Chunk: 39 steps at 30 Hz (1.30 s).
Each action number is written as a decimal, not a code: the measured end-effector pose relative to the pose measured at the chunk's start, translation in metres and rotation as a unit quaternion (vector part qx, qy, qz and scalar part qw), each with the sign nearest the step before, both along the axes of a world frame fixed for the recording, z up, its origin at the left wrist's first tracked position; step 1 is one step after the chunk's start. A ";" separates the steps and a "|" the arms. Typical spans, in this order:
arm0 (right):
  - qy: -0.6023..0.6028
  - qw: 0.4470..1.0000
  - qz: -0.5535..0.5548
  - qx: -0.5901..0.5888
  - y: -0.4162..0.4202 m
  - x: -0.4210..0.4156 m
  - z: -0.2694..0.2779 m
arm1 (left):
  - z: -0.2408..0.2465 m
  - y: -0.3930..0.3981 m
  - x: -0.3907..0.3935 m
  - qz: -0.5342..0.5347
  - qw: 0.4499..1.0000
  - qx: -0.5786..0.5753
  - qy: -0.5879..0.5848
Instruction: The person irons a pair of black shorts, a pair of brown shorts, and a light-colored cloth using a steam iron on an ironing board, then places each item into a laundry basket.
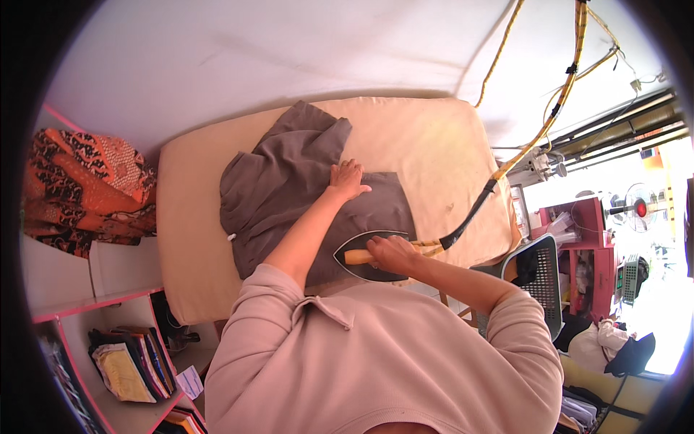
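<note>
A dark grey-brown cloth garment (282, 190) lies spread over the padded ironing table (428, 141), which has a peach cover. Its left and upper parts are wrinkled and folded over, while the lower right part lies flatter. My left hand (348, 179) rests on the garment with the fingers spread, near its upper right edge. In my right hand (391, 255) is the wooden handle of a steam iron (347, 271). The iron's pointed plate sits on the lower right of the garment, tip to the left. My right forearm and fist cover part of it.
A yellow-and-black wrapped hose (534, 144) runs from the iron up to the right. Orange batik cloth (92, 184) lies at the left, above shelves of folded clothes (130, 363). A plastic basket (534, 282) and pink cabinet (593, 271) stand at the right.
</note>
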State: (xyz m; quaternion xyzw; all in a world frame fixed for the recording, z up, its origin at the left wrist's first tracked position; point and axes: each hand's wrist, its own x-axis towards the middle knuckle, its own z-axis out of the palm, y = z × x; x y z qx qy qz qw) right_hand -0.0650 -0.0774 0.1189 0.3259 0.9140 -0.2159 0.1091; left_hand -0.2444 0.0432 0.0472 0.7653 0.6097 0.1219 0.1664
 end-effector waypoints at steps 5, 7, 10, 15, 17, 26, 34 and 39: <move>-0.019 0.984 -0.178 -0.002 0.045 0.029 -0.002 | -0.016 0.044 0.002 0.007 0.992 -0.111 -0.058; -0.007 0.974 -0.216 0.067 0.086 0.037 -0.015 | -0.018 0.042 -0.001 -0.012 0.994 -0.096 -0.041; 0.003 0.961 -0.263 0.085 0.146 0.034 -0.012 | -0.013 0.035 -0.037 -0.065 0.990 -0.061 0.108; 0.057 0.990 -0.080 0.100 0.165 0.016 -0.015 | 0.031 0.030 -0.096 -0.043 0.983 -0.033 0.175; 0.041 0.994 -0.045 0.096 0.163 -0.012 -0.014 | 0.032 0.004 -0.107 -0.053 0.977 0.168 0.123; 0.008 0.996 0.063 0.064 0.153 -0.065 -0.008 | 0.030 -0.191 -0.211 0.566 0.798 -0.187 0.087; 0.061 0.993 -0.016 0.097 0.170 -0.067 -0.013 | -0.026 -0.193 -0.216 0.529 0.806 -0.102 -0.246; 0.016 0.991 0.102 0.089 0.158 -0.106 -0.019 | -0.012 -0.206 -0.239 0.505 0.657 -0.044 -0.558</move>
